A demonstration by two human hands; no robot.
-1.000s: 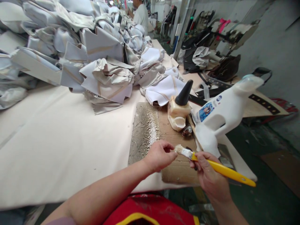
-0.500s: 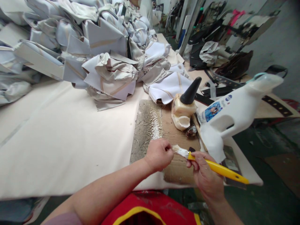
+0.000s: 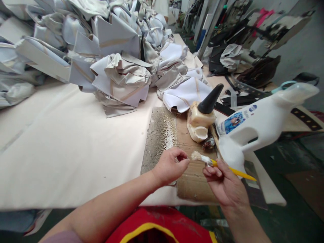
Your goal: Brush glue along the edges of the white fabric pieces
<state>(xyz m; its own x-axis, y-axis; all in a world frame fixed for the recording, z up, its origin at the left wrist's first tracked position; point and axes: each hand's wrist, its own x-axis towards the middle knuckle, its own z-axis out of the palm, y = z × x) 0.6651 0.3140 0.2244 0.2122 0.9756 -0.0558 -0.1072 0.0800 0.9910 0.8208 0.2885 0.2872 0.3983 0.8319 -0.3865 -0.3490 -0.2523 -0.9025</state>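
Observation:
In my right hand [image 3: 225, 184] is a paintbrush [image 3: 234, 171] with a yellow handle, its white-coated bristles pointing left. My left hand [image 3: 172, 165] is just left of the bristle tip, a small gap between them. Its thumb and forefinger meet in a pinch; whether something tiny is between them I cannot make out. Beneath the hands lies brown cardboard [image 3: 194, 184]. Left of it is a grey board [image 3: 154, 141] crusted with dried white and brown residue. Behind the brush stands a stained cream container [image 3: 199, 121] with a black cone-shaped top [image 3: 211, 99].
A large white jug [image 3: 265, 118] with a blue label leans at the right. Heaped grey-white fabric pieces [image 3: 118, 81] cover the back left of the cream-covered table [image 3: 76, 152]. Straps and dark scraps [image 3: 227, 101] lie behind the jug. The table's front edge runs close to my body.
The brush has drawn away from my left fingers to the right, and its handle has turned in my right hand. My left hand has shifted slightly, still pinched. The view has moved a little.

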